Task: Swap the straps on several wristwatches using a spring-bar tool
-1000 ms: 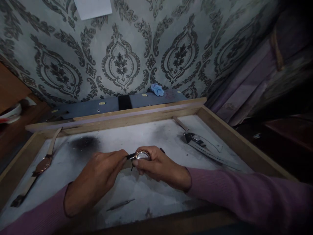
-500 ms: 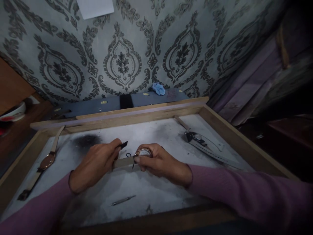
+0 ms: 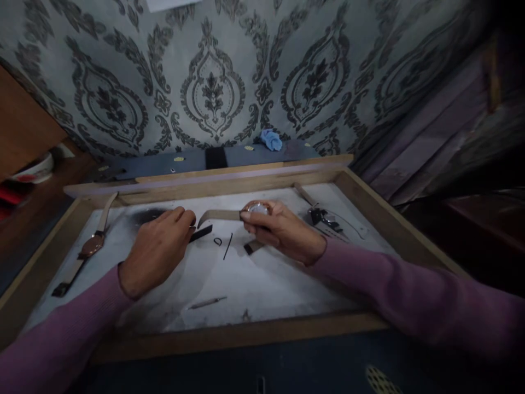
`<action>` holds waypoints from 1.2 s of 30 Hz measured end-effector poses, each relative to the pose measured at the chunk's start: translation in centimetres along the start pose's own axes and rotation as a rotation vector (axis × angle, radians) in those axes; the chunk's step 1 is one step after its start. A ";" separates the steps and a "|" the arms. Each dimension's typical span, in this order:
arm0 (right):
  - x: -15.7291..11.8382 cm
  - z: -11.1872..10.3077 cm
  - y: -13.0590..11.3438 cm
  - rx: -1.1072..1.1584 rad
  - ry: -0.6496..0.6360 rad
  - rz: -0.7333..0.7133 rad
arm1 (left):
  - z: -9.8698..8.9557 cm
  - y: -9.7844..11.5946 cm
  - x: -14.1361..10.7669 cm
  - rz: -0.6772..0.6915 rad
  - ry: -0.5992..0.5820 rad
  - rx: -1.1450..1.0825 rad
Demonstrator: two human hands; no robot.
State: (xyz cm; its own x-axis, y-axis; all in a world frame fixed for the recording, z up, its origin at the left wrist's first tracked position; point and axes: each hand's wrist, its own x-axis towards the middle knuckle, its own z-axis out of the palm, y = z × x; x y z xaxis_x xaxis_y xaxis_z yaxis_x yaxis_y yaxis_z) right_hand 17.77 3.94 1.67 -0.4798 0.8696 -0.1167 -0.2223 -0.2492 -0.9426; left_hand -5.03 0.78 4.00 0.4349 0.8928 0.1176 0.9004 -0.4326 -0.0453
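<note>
My right hand is closed on a wristwatch with a rose-gold case, thumb across its near edge. Its light strap stretches left, the tip bending down near my left hand. My left hand, fingers curled, grips a flat black strip that pokes out to the right. Between the hands lie a small black loop and a thin black stick. A dark-tipped strap end shows under my right hand; whether it belongs to the held watch I cannot tell.
A shallow wooden tray surrounds the work. Inside, a second watch lies at left, a dark-cased watch at right, and a slim metal tool in front. A blue cloth rests behind the tray's back rim.
My right hand has lifted the watch up and away from my left hand, which no longer holds the strap. The loop and stick now show on the tray floor. The view has shifted.
</note>
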 end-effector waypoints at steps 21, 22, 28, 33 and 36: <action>0.1 0.0 0.7 0.011 -0.015 0.015 | -0.3 2.7 -3.5 0.228 -0.425 -0.530; 0.1 0.0 0.8 0.006 -0.006 0.011 | -0.6 2.5 -3.0 0.192 -0.410 -0.609; 0.0 0.5 1.6 -0.096 0.023 0.003 | -2.4 1.6 0.0 -0.011 -0.277 -1.145; -0.6 0.9 1.5 -0.186 -0.067 0.032 | -1.1 0.9 0.5 -0.029 -0.172 -1.183; -1.0 1.2 1.4 -0.203 -0.095 0.047 | -0.4 0.5 0.3 -0.058 -0.179 -1.179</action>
State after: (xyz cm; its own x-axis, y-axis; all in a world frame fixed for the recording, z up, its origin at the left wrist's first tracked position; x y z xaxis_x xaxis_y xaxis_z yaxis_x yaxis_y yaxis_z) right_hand 16.93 2.23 0.85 -0.5653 0.8127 -0.1411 -0.0275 -0.1896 -0.9815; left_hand -4.44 0.75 4.44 0.4732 0.8792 -0.0551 0.3955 -0.1561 0.9051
